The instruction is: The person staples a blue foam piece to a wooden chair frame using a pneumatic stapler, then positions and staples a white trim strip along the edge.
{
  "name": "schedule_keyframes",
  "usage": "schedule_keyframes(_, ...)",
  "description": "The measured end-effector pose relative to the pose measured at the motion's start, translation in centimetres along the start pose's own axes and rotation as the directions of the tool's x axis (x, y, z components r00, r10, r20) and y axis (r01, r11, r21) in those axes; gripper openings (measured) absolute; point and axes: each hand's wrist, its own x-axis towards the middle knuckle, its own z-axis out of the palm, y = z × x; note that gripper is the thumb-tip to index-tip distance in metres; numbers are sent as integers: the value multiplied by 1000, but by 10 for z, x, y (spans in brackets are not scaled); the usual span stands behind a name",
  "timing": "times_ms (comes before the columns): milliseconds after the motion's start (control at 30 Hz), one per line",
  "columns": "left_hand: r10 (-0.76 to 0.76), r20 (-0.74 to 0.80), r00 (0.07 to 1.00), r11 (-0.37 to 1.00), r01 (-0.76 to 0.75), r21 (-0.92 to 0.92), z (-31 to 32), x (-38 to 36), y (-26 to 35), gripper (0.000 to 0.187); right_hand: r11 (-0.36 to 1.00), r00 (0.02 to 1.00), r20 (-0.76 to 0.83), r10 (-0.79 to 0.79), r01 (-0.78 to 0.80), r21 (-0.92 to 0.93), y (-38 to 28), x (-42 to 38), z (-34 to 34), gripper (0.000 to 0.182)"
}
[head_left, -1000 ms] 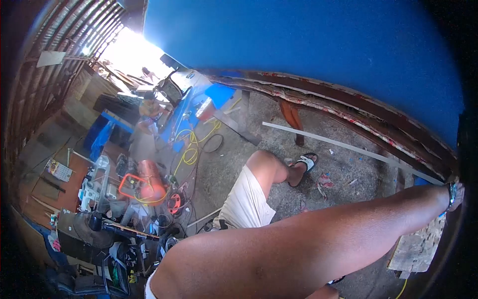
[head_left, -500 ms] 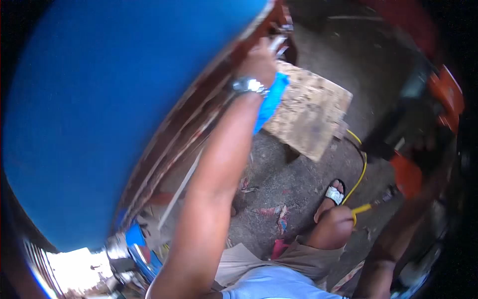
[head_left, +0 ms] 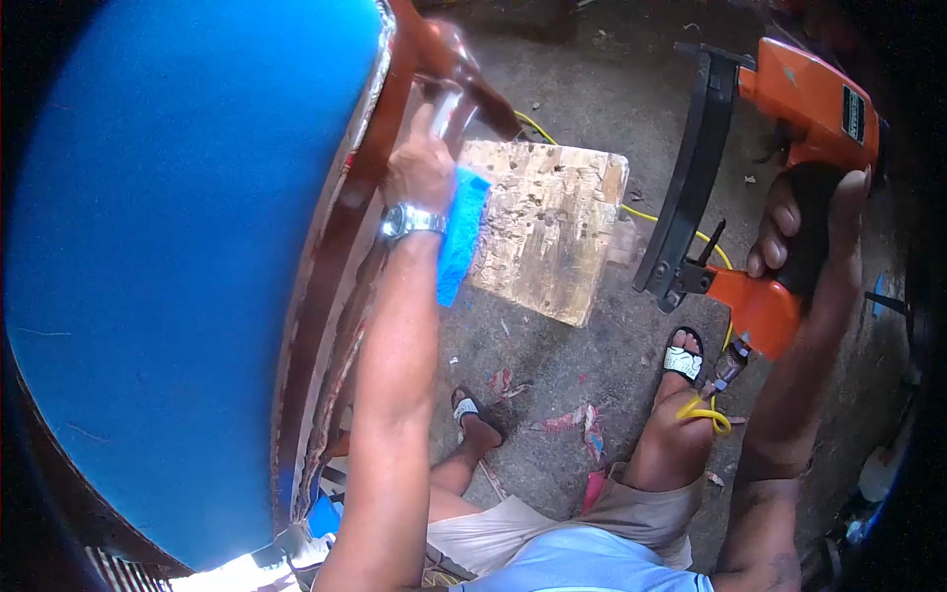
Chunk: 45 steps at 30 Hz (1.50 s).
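Note:
A big blue upholstered piece (head_left: 187, 257) with a brown wooden frame (head_left: 316, 266) fills the left side. My left hand (head_left: 422, 170), with a watch at the wrist, is at the frame's edge, its fingers around something pale and shiny that I cannot make out. Beneath that wrist hangs a bright blue cloth (head_left: 462, 237). On the right, my right hand (head_left: 814, 227) is wrapped round the black grip of an orange and black staple gun (head_left: 809, 104), held raised above the floor.
A worn wooden board (head_left: 547, 222) lies beside the blue cloth. A yellow air hose (head_left: 712, 242) runs over the concrete floor (head_left: 533, 365) and coils near my knee. Fabric scraps (head_left: 592, 429) lie between my sandaled feet.
The view has shifted, and the blue piece and my left hand now appear further left. The staple gun has come further into view, upright and sharper. My right hand still holds it.

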Motion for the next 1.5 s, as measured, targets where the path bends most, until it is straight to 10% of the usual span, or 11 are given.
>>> schedule_keyframes(233, 270, -34, 962, 954, -263, 143, 4, -30, -50, 38, 998, 997, 33, 65, -65, -6, 12, 18, 34, 68)
schedule_keyframes(700, 211, 102, 972, 966, -223, 128, 4, 3, -20, 52, 851, 918, 369, 147, -307, 426, 85, 44, 107, 55)
schedule_keyframes(833, 208, 156, 966, 964, -230, 136, 4, 11, -11, 54, 792, 887, 298, 352, -452, 411, 104, 60, 126, 46)
schedule_keyframes(1500, 221, 242, 945, 974, -226, -9, 14, 22, -28, 52, 860, 863, 327, 385, -464, 211, 142, 106, 158, 49)
